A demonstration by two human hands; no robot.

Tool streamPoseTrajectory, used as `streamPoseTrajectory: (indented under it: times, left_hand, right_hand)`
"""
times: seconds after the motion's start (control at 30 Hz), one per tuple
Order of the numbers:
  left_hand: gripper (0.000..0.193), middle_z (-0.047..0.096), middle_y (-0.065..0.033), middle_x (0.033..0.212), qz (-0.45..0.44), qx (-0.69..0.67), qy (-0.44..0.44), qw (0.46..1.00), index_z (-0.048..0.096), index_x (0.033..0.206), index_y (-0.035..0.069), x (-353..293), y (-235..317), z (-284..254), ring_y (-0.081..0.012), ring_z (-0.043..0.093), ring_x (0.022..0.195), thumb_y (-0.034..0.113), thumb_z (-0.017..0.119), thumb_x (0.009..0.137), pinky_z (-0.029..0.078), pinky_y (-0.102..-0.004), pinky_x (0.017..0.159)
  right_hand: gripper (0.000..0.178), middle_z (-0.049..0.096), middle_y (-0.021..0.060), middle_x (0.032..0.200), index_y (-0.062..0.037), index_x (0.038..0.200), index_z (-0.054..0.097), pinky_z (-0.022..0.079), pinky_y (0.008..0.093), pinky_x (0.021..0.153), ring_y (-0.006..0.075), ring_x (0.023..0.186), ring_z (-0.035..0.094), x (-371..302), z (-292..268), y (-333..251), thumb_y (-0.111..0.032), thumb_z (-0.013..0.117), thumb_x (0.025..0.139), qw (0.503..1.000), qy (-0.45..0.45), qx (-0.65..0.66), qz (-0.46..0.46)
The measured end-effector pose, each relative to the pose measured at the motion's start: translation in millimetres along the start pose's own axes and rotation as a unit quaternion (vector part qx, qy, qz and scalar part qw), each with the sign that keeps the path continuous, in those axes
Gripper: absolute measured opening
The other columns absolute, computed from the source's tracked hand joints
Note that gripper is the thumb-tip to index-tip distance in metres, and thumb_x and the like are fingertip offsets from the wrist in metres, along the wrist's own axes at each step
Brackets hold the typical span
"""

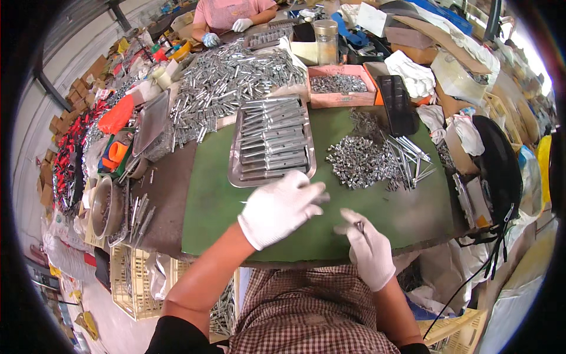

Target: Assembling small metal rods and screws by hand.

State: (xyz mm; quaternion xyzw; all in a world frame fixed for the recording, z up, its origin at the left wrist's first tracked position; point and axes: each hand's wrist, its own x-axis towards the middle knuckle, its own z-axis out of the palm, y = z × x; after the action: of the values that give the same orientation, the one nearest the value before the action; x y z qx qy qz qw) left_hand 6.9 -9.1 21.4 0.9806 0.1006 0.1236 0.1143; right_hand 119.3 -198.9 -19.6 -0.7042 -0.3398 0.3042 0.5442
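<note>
Over the near edge of a metal tray (234,154), my left hand (283,207) in a white glove stretches to the right. Its fingers are partly spread, and I see nothing in them. Lower right, my gloved right hand (369,249) has its thumb and fingers closed round a small dark metal piece (360,226); most of that piece is hidden. Rows of slim silver metal tubes (274,137) lie side by side in the tray. On the green mat (247,227), a pile of small shiny metal fittings (361,162) sits beyond my right hand, beside several thin metal rods (413,160).
A big heap of metal tubes (227,79) covers the far left of the table. A pink box (312,100) of small parts stands behind the mat, near a black tray (398,106). A bowl (101,206) is at left. Across the table sits a person (227,15) in white gloves.
</note>
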Motion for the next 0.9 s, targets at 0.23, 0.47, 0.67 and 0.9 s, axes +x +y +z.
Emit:
streamPoseTrajectory:
  times: [0.23, 0.47, 0.67, 0.9]
  left_hand:
    - [0.016, 0.056, -0.0056, 0.08, 0.093, 0.001, -0.028, 0.995, 0.059, 0.095, 0.011, -2, 25, 16, -0.0245, 0.059, 0.073, 0.021, 0.064, 0.083, 0.05, -0.0369, 0.066]
    - [0.031, 0.055, -0.0041, 0.077, 0.063, -0.104, 0.044, 0.992, 0.063, 0.111, 0.016, -21, 22, 20, -0.0232, 0.061, 0.067, 0.019, 0.068, 0.08, 0.05, -0.0345, 0.06]
    - [0.029, 0.055, -0.0022, 0.074, 0.061, -0.119, 0.066, 0.989, 0.066, 0.106, 0.022, -21, 22, 26, -0.0213, 0.06, 0.062, 0.014, 0.067, 0.078, 0.05, -0.0339, 0.055]
    - [0.022, 0.053, -0.002, 0.073, 0.015, -0.048, 0.04, 0.998, 0.064, 0.101, 0.023, -29, 30, 35, -0.019, 0.059, 0.06, 0.015, 0.065, 0.08, 0.049, -0.0326, 0.053]
  right_hand:
    - [0.033, 0.055, -0.0045, 0.073, 0.0033, 0.118, 0.061, 0.035, 0.0186, 0.051, 0.0015, 0.056, 0.039, 6, 0, -3, -0.02, 0.045, 0.1, 0.986, 0.024, 0.139, 0.093]
    - [0.024, 0.058, -0.001, 0.066, 0.0, 0.086, 0.062, 0.035, 0.0225, 0.051, 0.0045, 0.053, 0.041, 5, -1, 0, -0.019, 0.051, 0.095, 0.998, 0.052, 0.011, 0.035]
    - [0.024, 0.058, 0.0015, 0.064, 0.0002, 0.084, 0.062, 0.04, 0.0243, 0.055, 0.0073, 0.057, 0.048, 8, -7, -6, -0.02, 0.052, 0.094, 0.997, 0.048, -0.027, 0.057]
    - [0.016, 0.066, 0.0131, 0.095, -0.0049, 0.096, 0.067, 0.049, 0.0352, 0.079, 0.0286, 0.088, 0.064, 48, -52, 13, -0.016, 0.057, 0.091, 0.94, 0.183, -0.257, -0.126]
